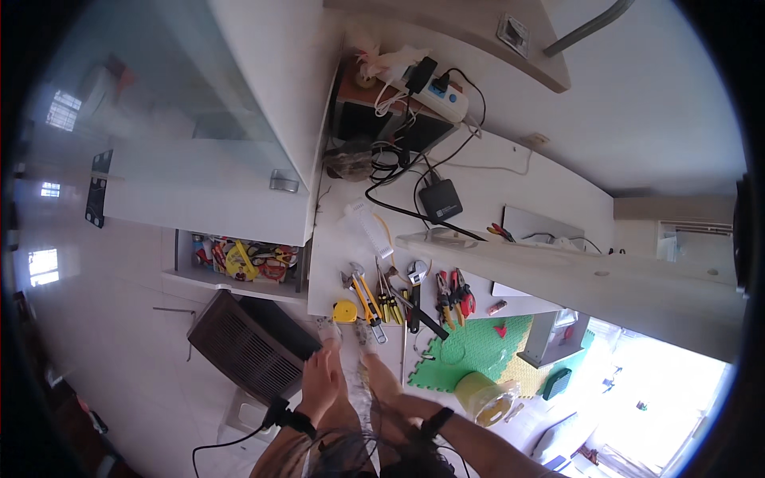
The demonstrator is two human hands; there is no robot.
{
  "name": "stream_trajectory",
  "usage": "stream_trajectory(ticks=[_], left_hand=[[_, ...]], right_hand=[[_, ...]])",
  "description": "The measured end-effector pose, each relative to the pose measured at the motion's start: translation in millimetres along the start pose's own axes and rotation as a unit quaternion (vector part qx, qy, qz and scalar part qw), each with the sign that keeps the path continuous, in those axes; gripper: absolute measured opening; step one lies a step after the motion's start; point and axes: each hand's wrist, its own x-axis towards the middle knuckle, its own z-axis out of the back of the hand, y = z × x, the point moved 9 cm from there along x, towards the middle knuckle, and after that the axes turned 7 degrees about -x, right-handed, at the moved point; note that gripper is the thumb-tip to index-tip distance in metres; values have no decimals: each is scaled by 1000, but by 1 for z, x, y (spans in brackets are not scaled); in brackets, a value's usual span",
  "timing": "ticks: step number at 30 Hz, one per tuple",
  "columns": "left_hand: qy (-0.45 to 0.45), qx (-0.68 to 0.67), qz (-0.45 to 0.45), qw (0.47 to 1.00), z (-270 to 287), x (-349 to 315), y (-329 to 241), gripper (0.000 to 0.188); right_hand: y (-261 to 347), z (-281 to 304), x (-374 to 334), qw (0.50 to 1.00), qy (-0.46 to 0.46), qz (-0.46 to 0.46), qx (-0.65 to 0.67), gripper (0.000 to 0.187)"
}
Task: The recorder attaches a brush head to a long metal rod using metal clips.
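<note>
My left hand (320, 381) is empty, its fingers stretched out near my left leg. My right hand (405, 406) is low by my right leg; its fingers cannot be made out. Beyond both hands, tools lie in a row on the white tabletop (327, 275). A yellow tape measure (344, 311) is nearest my left hand. Next to it are a yellow-handled tool (368, 296), several yellow-and-black screwdrivers (388, 304), an adjustable wrench (417, 275), a hammer (428, 320), yellow-handled pliers (445, 300) and red-handled pliers (462, 293).
An open drawer (231, 280) full of small packets is at left, above a brown slatted stool-like piece (247, 346). Farther back are a black box (441, 200), cables and a power strip (438, 99). Right are green foam mats (470, 350) and a yellowish bin (482, 396).
</note>
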Motion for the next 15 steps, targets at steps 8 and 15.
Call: stream_trajectory(ticks=[8, 15], left_hand=[[248, 8, 243, 938, -100, -149, 73, 64], [250, 53, 235, 938, -115, -180, 80, 61]], right_hand=[[-39, 189, 40, 947, -289, -53, 130, 37], [-29, 252, 94, 898, -439, 22, 25, 57]])
